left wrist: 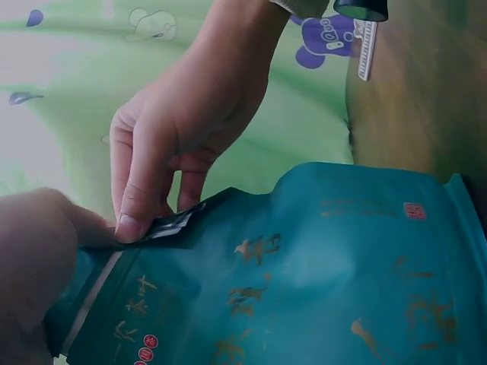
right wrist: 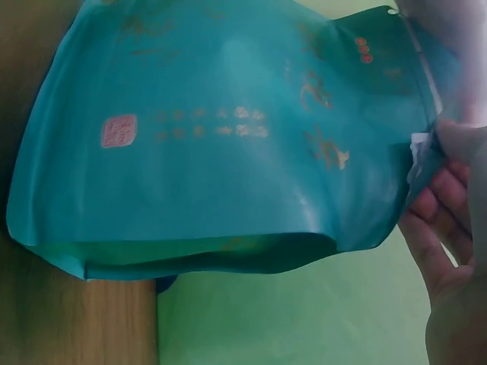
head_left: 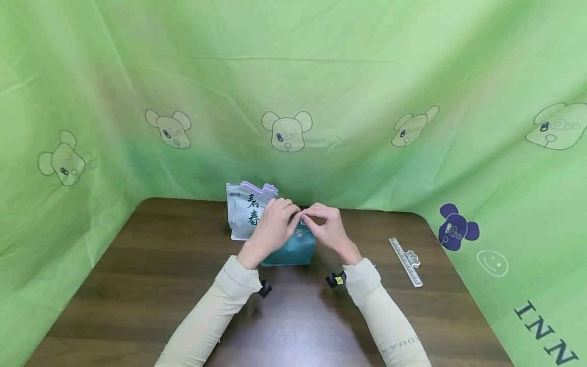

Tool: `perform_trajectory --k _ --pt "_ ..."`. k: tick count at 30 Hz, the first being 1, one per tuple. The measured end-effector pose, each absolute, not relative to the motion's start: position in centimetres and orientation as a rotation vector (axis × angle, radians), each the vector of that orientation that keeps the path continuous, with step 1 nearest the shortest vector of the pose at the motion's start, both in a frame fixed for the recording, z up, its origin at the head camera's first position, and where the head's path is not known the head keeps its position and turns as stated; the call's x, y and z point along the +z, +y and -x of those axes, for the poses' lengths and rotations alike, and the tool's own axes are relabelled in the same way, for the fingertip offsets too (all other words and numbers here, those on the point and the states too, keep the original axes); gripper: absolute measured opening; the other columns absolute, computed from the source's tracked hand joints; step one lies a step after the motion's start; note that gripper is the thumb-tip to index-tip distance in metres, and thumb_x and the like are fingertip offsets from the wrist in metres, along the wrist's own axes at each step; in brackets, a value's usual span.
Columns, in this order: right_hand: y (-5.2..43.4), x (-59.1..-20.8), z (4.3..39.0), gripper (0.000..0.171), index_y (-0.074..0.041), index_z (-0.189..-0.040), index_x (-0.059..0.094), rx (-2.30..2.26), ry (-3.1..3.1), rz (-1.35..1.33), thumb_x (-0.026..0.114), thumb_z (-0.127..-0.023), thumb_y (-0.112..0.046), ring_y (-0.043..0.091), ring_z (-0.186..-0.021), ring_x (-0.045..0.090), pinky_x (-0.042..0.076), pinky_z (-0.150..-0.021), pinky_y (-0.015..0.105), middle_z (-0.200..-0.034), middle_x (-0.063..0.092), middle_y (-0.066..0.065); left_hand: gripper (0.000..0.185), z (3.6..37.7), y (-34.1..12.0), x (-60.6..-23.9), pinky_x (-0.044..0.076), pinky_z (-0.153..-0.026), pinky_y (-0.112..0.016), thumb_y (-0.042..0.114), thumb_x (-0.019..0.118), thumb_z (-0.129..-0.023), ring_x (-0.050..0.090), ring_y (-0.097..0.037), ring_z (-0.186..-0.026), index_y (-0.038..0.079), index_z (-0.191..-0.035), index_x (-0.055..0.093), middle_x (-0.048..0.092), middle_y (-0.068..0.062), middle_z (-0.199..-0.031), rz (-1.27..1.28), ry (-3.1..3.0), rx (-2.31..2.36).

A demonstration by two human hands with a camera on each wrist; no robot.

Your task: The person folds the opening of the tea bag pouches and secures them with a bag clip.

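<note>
A teal foil tea pouch (head_left: 291, 253) with gold lettering stands upright on the table, its top edge between both hands. My right hand (head_left: 326, 224) pinches that top edge between thumb and fingers, where a small white and silver patch (left wrist: 171, 224) shows. The left hand (head_left: 275, 224) grips the top edge right beside it, and the two hands' fingertips meet there. A pale seal strip (left wrist: 95, 296) runs across the pouch just below the fingers. In the right wrist view the left hand is a blur at the upper right.
Behind the left hand stands a pale tea pouch (head_left: 240, 214) with black characters and a purple sealing clip (head_left: 259, 190) across its top. A white sealing clip (head_left: 405, 262) lies on the wooden table (head_left: 151, 265) at right. Green curtains (head_left: 284, 81) hang around the table.
</note>
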State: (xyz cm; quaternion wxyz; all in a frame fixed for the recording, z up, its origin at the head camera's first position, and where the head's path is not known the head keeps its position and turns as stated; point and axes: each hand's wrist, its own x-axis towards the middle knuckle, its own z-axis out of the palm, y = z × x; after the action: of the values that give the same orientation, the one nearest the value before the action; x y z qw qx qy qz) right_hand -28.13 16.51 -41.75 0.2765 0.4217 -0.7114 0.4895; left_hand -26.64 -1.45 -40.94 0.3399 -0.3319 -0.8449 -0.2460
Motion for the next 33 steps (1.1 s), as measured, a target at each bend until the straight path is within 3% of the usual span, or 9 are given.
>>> perform_trajectory --k 4,8,19,27,33 --pt "16.4 -41.4 28.3 0.018 0.015 -0.087 0.075 1.271 -1.857 -1.135 0.071 -0.074 0.027 0.036 -0.071 0.067 0.054 -0.077 0.020 -0.080 0.073 0.026 0.006 26.8 -1.4 -40.4 0.043 -0.076 -0.034 0.011 0.071 -0.095 0.060 -0.021 -0.081 0.006 -0.095 0.075 0.069 -0.003 -0.087 0.884 -2.218 -0.646" --pt "16.3 -41.6 28.2 0.017 0.015 -0.087 0.075 1.295 -1.858 -1.108 0.071 -0.075 0.026 0.036 -0.071 0.067 0.053 -0.078 0.019 -0.081 0.073 0.026 0.007 26.8 -1.3 -40.3 0.042 -0.076 -0.034 0.010 0.070 -0.095 0.060 -0.021 -0.082 0.005 -0.096 0.075 0.069 -0.003 -0.087 0.875 -2.235 -0.639" --pt "17.8 -42.8 27.5 0.018 0.013 -0.108 0.072 1.515 -2.159 -1.017 0.066 -0.091 0.012 0.003 -0.095 0.068 0.056 -0.082 0.021 -0.101 0.073 0.026 0.004 26.6 -1.2 -40.9 0.041 -0.074 -0.033 0.008 0.071 -0.094 0.059 -0.020 -0.078 0.006 -0.094 0.075 0.068 -0.002 -0.084 0.863 -2.211 -0.658" --pt "17.2 -43.1 27.6 0.015 0.016 -0.100 0.074 1.441 -2.083 -1.018 0.070 -0.085 0.016 0.012 -0.080 0.070 0.057 -0.070 0.023 -0.087 0.074 0.024 0.004 26.4 -1.4 -41.0 0.041 -0.073 -0.034 0.008 0.072 -0.093 0.059 -0.021 -0.079 0.006 -0.094 0.075 0.068 -0.002 -0.085 0.855 -2.219 -0.648" --pt "17.0 -43.6 27.5 0.015 0.017 -0.101 0.073 1.509 -2.081 -0.978 0.069 -0.086 0.017 0.011 -0.082 0.070 0.057 -0.073 0.019 -0.090 0.072 0.028 0.006 26.5 -1.5 -41.1 0.041 -0.074 -0.034 0.009 0.070 -0.095 0.059 -0.021 -0.079 0.006 -0.094 0.075 0.068 -0.002 -0.085 0.847 -2.217 -0.651"
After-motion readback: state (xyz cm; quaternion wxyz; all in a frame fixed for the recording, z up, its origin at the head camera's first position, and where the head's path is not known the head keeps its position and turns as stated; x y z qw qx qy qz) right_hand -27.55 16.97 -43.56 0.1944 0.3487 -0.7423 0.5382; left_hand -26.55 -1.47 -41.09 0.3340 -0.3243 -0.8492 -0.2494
